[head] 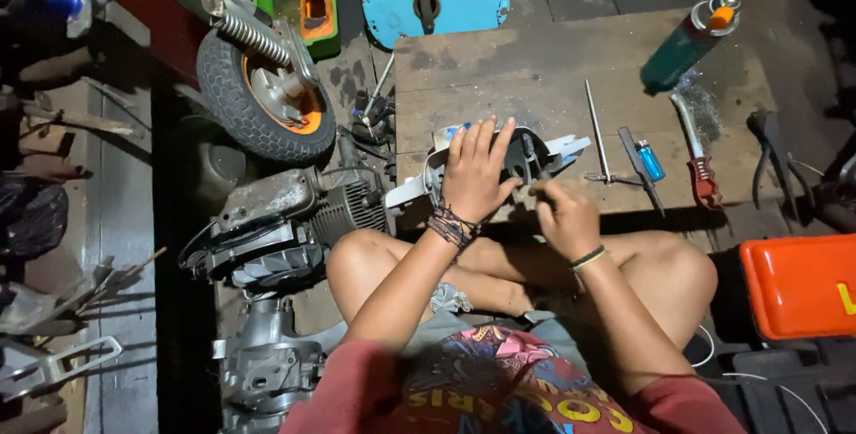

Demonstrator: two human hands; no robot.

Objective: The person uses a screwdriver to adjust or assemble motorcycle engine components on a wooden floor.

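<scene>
Left hand (475,175) lies open, flat on the plastic part (499,162); right hand (563,215) pinches a thin tool (532,159); it could slip and gouge.

A person sits cross-legged at a low wooden board (553,68). The left hand (475,175) lies flat, fingers spread, on a pale plastic cover (562,150), while the right hand (563,215) pinches a dark tool (531,156) against it. A blue lighter (650,163) and a spray can (691,41) lie near.
</scene>
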